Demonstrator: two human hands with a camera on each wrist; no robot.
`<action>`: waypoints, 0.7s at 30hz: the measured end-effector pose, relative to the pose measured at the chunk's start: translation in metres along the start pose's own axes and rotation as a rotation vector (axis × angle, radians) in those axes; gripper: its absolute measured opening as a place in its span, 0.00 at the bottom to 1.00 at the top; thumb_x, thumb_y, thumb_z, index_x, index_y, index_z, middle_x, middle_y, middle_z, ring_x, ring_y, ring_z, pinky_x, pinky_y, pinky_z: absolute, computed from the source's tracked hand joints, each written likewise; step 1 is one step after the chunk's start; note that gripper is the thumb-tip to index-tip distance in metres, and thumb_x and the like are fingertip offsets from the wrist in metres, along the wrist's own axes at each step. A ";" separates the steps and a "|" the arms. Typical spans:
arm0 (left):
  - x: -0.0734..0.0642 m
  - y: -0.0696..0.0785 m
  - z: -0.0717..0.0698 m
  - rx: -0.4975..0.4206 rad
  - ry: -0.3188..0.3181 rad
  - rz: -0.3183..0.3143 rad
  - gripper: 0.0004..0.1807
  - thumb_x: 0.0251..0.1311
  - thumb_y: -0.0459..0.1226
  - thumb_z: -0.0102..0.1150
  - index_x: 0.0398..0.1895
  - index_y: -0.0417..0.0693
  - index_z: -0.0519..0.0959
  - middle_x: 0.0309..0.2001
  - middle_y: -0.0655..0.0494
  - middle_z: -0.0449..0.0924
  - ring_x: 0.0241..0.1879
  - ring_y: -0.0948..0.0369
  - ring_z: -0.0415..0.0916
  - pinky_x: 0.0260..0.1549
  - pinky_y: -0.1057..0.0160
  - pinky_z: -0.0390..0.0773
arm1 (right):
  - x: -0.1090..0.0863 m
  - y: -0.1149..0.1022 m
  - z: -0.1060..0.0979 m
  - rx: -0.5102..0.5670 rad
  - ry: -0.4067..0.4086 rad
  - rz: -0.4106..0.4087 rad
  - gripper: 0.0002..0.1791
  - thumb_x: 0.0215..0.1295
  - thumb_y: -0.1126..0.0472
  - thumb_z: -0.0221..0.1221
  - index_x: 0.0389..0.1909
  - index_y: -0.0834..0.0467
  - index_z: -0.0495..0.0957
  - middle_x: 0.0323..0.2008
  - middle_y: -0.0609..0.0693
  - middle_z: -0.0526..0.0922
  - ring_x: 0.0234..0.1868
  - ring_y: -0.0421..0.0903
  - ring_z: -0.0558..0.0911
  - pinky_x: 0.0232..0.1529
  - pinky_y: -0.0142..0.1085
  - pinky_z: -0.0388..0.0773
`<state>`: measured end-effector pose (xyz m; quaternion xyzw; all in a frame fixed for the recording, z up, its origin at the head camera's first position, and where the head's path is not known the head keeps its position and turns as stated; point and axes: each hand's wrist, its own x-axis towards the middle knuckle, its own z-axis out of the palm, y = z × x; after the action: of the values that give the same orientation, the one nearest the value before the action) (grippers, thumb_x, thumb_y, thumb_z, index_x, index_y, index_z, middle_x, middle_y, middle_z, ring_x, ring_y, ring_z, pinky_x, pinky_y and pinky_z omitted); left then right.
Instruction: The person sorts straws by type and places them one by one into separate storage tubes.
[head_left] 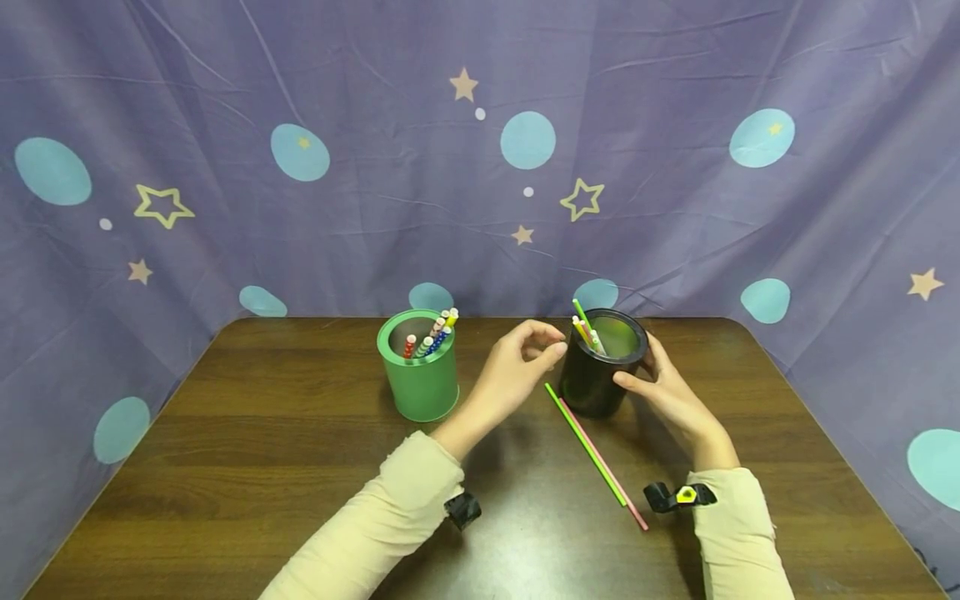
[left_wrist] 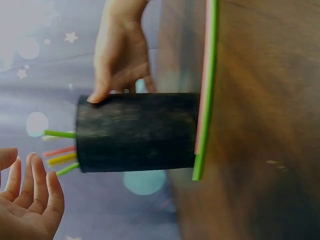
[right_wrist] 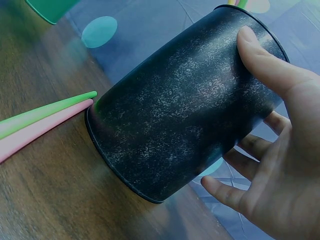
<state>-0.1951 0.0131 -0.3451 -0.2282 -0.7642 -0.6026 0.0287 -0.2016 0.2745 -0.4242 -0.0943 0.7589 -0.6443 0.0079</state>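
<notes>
A black cylindrical holder point(head_left: 592, 385) stands upright at the back right of the table, with green, yellow, pink and white straws point(left_wrist: 61, 159) leaning out of its left side. My right hand point(head_left: 670, 398) holds it from the right, thumb point(right_wrist: 265, 65) on the wall near the rim and fingers round the far side. Just left of the rim is my left hand point(head_left: 519, 360); in the left wrist view its fingers point(left_wrist: 37, 185) are loosely bent beside the straw ends, gripping nothing. One green straw point(head_left: 583, 442) and one pink straw point(head_left: 632, 507) lie side by side before the holder.
To the left of my left hand stands a green cylindrical holder point(head_left: 423, 387) with several patterned straws point(head_left: 435, 333) in it. A blue-purple curtain point(head_left: 375, 125) with stars and dots hangs behind the brown wooden table point(head_left: 262, 467).
</notes>
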 end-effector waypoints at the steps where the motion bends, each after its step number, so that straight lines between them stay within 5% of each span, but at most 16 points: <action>1: -0.001 -0.004 0.001 0.002 -0.005 -0.016 0.09 0.66 0.36 0.62 0.46 0.42 0.80 0.41 0.51 0.83 0.37 0.50 0.82 0.33 0.68 0.77 | 0.000 0.000 0.000 -0.004 0.001 -0.004 0.44 0.68 0.64 0.61 0.77 0.48 0.45 0.72 0.56 0.57 0.69 0.50 0.58 0.63 0.42 0.62; 5: -0.003 -0.020 0.007 0.036 -0.017 -0.073 0.08 0.66 0.36 0.62 0.45 0.42 0.81 0.39 0.52 0.84 0.33 0.57 0.79 0.31 0.68 0.74 | 0.001 0.000 -0.001 0.001 0.000 -0.006 0.44 0.68 0.65 0.61 0.77 0.49 0.46 0.72 0.57 0.57 0.69 0.50 0.58 0.61 0.38 0.64; 11: -0.004 -0.042 0.018 0.187 -0.006 -0.182 0.09 0.64 0.39 0.63 0.43 0.46 0.84 0.39 0.55 0.85 0.29 0.66 0.75 0.33 0.65 0.75 | -0.001 -0.002 -0.002 0.020 0.003 0.008 0.45 0.68 0.64 0.61 0.77 0.48 0.45 0.73 0.58 0.55 0.72 0.53 0.54 0.66 0.52 0.57; 21: -0.001 -0.073 0.035 0.453 -0.060 -0.376 0.09 0.61 0.43 0.66 0.40 0.50 0.86 0.36 0.60 0.87 0.39 0.60 0.83 0.44 0.58 0.77 | -0.002 -0.003 0.001 0.027 0.006 0.018 0.45 0.68 0.63 0.62 0.78 0.47 0.45 0.74 0.56 0.55 0.73 0.52 0.53 0.68 0.54 0.52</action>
<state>-0.2139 0.0329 -0.4218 -0.0881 -0.9087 -0.4043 -0.0556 -0.1991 0.2738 -0.4215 -0.0856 0.7509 -0.6547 0.0128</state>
